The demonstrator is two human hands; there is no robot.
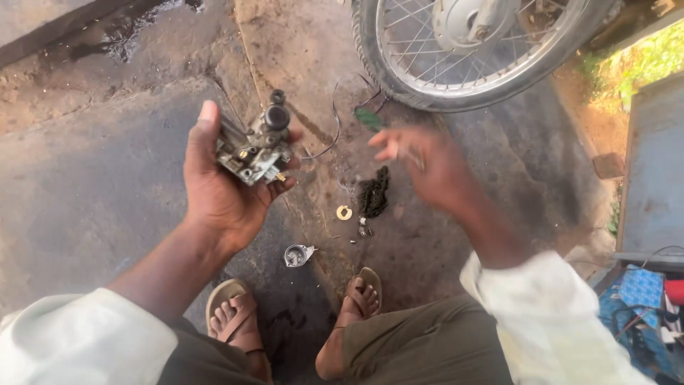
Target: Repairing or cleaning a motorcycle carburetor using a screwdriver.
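My left hand point(217, 189) is raised palm up and holds a small metal carburetor point(255, 146) with a black cap on top. My right hand point(427, 167) is blurred in motion to the right of it, fingers pointing left, above the ground; whether it pinches something small I cannot tell. On the ground between my hands lie a dark oily chain piece point(373, 192), a small yellow ring point(344, 212), a few tiny metal parts point(363, 229) and a round metal bowl-shaped part point(297, 254).
A spoked motorcycle wheel point(463, 53) stands at the top. A thin black wire point(335, 121) and a green scrap point(368, 117) lie below it. My sandalled feet point(235, 314) rest on oil-stained concrete. A blue box with cloth point(641, 292) sits at right.
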